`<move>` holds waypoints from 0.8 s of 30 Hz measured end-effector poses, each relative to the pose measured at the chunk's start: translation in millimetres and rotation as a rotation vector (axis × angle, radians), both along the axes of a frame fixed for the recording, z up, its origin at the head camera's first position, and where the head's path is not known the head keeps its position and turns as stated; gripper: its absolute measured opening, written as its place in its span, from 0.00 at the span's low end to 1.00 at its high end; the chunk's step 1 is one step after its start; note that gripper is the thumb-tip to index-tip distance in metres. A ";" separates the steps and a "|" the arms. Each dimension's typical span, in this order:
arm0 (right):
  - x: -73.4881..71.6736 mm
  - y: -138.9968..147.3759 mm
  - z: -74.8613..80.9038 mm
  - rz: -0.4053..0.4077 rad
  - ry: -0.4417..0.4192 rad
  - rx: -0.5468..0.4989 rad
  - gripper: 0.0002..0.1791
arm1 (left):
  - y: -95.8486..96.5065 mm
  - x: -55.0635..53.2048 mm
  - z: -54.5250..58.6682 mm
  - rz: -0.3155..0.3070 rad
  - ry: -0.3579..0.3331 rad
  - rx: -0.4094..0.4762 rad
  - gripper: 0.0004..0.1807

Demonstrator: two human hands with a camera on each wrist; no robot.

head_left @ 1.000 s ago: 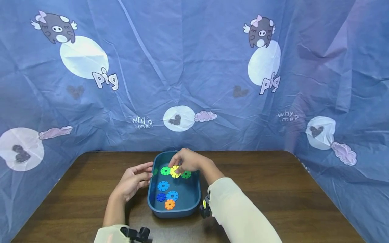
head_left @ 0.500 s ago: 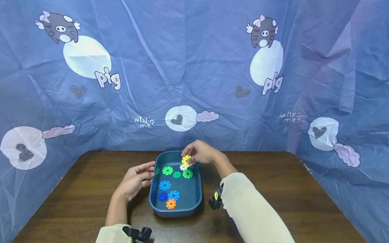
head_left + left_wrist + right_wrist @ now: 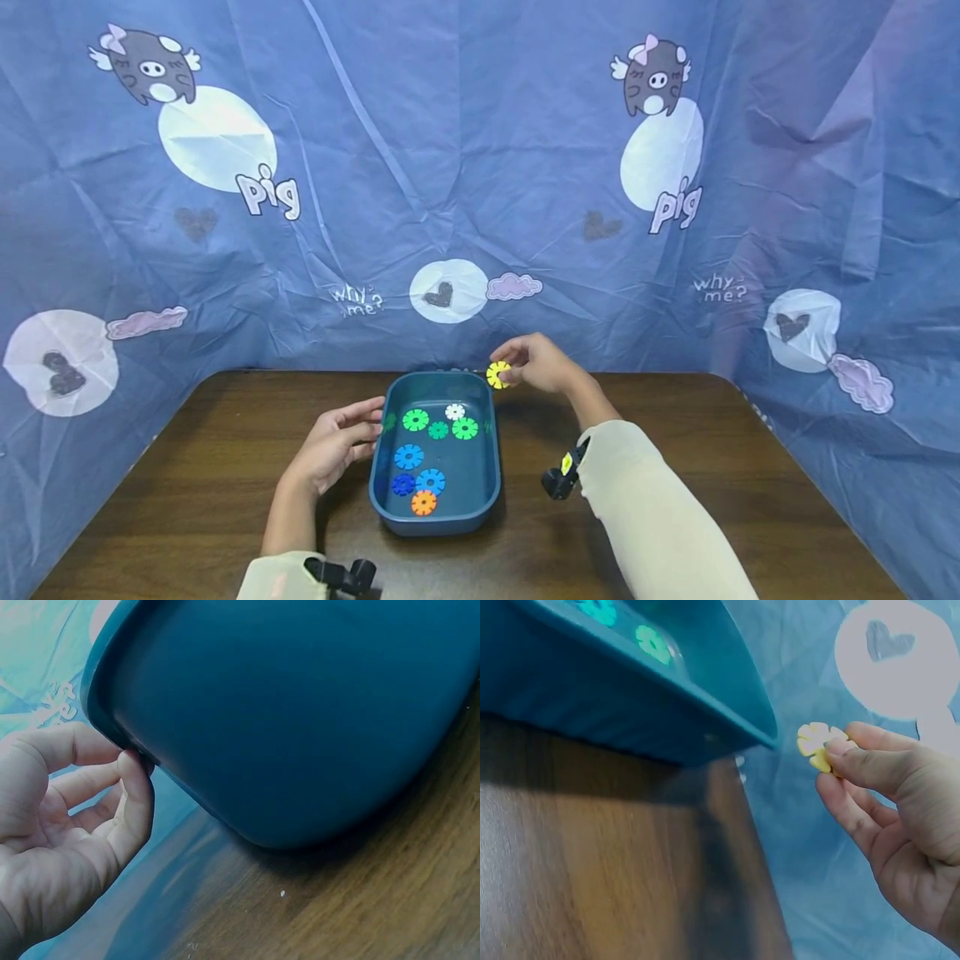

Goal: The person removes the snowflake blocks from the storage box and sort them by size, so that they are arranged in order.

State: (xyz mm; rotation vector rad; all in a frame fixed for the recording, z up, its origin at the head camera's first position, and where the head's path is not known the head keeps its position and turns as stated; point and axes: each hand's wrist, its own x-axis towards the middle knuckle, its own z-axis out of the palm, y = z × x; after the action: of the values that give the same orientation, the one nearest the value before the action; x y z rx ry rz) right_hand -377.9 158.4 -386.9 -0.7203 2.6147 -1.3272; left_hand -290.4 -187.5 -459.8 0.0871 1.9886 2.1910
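Note:
A yellow notched plastic disc is pinched between the thumb and fingers of my right hand, just outside the far right corner of a blue tray. The right wrist view shows the same disc raised beside the tray's corner. My left hand touches the tray's left side with its fingertips, and in the left wrist view these fingertips meet the wall near the rim. Inside lie a white disc, several green discs, blue discs and an orange disc.
The tray stands on a brown wooden table. Behind the table's far edge hangs a blue cloth with pig prints, which also covers both sides. Small pale objects show at the far table edge, behind the tray.
My right hand has lifted the yellow disc from the tray and carried it up and right, past the rim. The white and a darker green disc now show. The left hand stays at the tray's side.

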 end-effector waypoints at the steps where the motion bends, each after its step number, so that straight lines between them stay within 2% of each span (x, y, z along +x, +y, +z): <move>1: -0.7 3.7 -1.9 -0.014 0.001 -0.021 0.14 | -0.1 -0.1 -0.1 -0.002 0.001 -0.004 0.31; 7: -4.6 21.6 -16.9 -0.106 -0.035 -0.146 0.14 | 0.4 -0.1 0.6 0.002 -0.002 -0.017 0.31; 15: -9.3 33.5 -46.6 -0.230 -0.057 -0.145 0.15 | 0.0 1.2 2.7 -0.009 0.006 -0.016 0.31; 19: -11.2 33.3 -59.5 -0.291 -0.055 -0.179 0.14 | -0.5 1.3 2.9 -0.011 0.008 -0.021 0.31; 24: -10.4 31.0 -72.1 -0.323 -0.112 -0.251 0.16 | -1.6 0.9 2.0 -0.011 0.010 -0.015 0.31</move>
State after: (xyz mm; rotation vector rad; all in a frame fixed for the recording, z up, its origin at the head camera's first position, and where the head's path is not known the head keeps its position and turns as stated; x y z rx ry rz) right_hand -388.3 189.4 -458.9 -0.2431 2.5793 -1.7499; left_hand -289.5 -189.1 -457.9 0.1073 2.0050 2.1724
